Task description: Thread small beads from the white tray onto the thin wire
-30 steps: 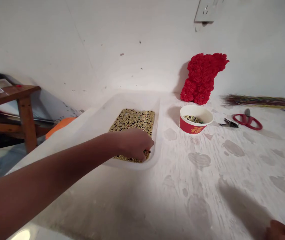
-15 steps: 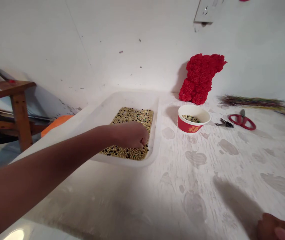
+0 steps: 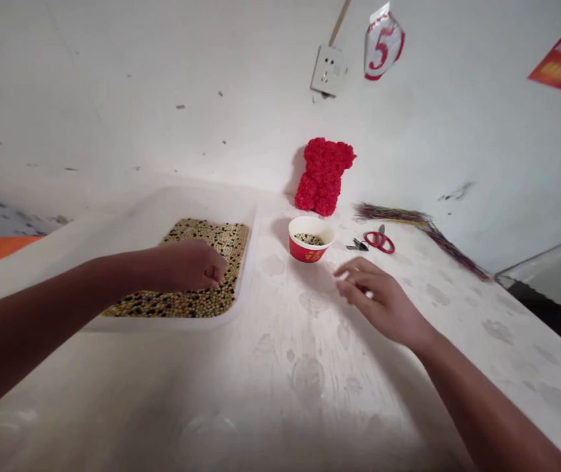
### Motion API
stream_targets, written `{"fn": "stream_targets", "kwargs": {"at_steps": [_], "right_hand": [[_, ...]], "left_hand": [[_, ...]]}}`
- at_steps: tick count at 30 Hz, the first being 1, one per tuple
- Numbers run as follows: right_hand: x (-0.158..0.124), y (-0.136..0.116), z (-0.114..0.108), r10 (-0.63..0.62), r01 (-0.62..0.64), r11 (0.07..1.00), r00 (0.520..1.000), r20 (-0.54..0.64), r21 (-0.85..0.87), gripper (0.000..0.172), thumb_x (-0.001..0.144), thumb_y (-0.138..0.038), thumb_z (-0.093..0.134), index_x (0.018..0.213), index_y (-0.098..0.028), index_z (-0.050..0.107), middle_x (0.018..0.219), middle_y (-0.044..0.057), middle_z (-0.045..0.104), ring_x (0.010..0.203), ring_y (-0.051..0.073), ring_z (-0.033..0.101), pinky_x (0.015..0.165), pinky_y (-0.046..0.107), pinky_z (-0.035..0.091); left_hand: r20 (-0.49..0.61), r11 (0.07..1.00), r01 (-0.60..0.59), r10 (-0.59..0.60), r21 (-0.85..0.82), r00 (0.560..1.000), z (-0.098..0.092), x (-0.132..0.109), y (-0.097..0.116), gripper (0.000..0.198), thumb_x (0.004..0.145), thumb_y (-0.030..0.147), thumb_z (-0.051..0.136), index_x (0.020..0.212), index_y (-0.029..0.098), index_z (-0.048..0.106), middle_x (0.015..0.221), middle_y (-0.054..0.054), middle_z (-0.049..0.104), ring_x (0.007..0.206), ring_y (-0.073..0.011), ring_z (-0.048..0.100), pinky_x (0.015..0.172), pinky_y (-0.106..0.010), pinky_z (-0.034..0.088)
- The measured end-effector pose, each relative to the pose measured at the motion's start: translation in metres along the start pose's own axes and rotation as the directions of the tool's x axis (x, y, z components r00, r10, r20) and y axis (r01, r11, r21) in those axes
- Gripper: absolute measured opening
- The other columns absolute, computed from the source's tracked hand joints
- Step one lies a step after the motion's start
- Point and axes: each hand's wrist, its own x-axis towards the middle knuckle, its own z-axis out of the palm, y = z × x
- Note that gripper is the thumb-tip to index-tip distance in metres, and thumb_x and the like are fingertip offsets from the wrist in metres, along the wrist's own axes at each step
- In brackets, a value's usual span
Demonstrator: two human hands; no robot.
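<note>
My left hand (image 3: 189, 265) is closed in a fist above a white plastic tray (image 3: 241, 303). Whatever the fist may hold is hidden. Under it lie many small pale-yellow beads (image 3: 186, 303), with black and a few green ones mixed in. My right hand (image 3: 376, 298) hovers over the table, just right of a red-and-white paper bowl (image 3: 304, 252), its fingers loosely bent and apart with nothing visible between them. More of the same small beads lie in the bottom of the bowl.
Behind the bowl a red rose bear figure (image 3: 324, 177) leans near the wall. To the right are red-handled scissors (image 3: 378, 241), a small dark metal clipper-like tool (image 3: 357, 245) and a bundle of thin coloured wires (image 3: 393, 214). A patterned cloth (image 3: 310, 380) covers the table.
My right hand has come in from the lower right corner towards the bowl and its fingers have loosened. The view has swung right. My left fist stays over the tray.
</note>
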Motion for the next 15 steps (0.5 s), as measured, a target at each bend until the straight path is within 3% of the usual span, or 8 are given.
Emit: {"fn": "stream_targets", "kwargs": {"at_steps": [3,6,11,15], "right_hand": [[0.047,0.019,0.008,-0.069,0.079,0.966,0.996,0.051,-0.245,0.025,0.098,-0.028,0.053,0.079,-0.019,0.067,0.126,0.007,0.060,0.079,0.016,0.065,0.065,0.031,0.046],[0.073,0.035,0.017,-0.069,0.095,0.940,0.994,0.090,-0.329,0.024,0.094,-0.023,0.056,0.073,-0.017,0.067,0.129,0.007,0.060,0.074,0.015,0.065,0.066,0.032,0.045],[0.078,0.042,0.024,-0.059,0.091,0.926,0.994,0.096,-0.367,0.025,0.094,-0.019,0.055,0.073,-0.018,0.067,0.108,0.008,0.066,0.086,0.021,0.066,0.073,0.032,0.045],[0.073,0.039,0.025,-0.044,0.062,0.926,0.997,0.056,-0.373,0.024,0.096,-0.022,0.056,0.075,-0.018,0.068,0.112,0.008,0.066,0.092,0.020,0.066,0.078,0.030,0.045]], "left_hand": [[0.007,1.000,-0.004,0.004,-0.030,1.000,-0.004,-0.003,0.003,0.015,0.080,0.020,0.056,0.065,0.020,0.058,0.062,0.004,0.058,0.057,-0.0132,0.050,0.056,-0.027,0.029],[-0.005,0.999,0.016,-0.016,-0.049,1.000,-0.006,-0.008,0.008,0.015,0.078,0.019,0.057,0.063,0.019,0.056,0.061,0.004,0.056,0.057,-0.0118,0.048,0.057,-0.026,0.030],[-0.049,0.999,0.030,-0.031,-0.032,0.998,-0.006,-0.018,0.016,0.015,0.077,0.014,0.052,0.062,0.017,0.054,0.060,0.007,0.049,0.059,-0.0080,0.041,0.059,-0.022,0.026],[-0.059,0.995,0.098,-0.098,-0.011,0.993,-0.008,-0.017,0.017,0.013,0.075,0.014,0.051,0.063,0.017,0.055,0.060,0.008,0.050,0.060,-0.0073,0.038,0.060,-0.020,0.024]]}}
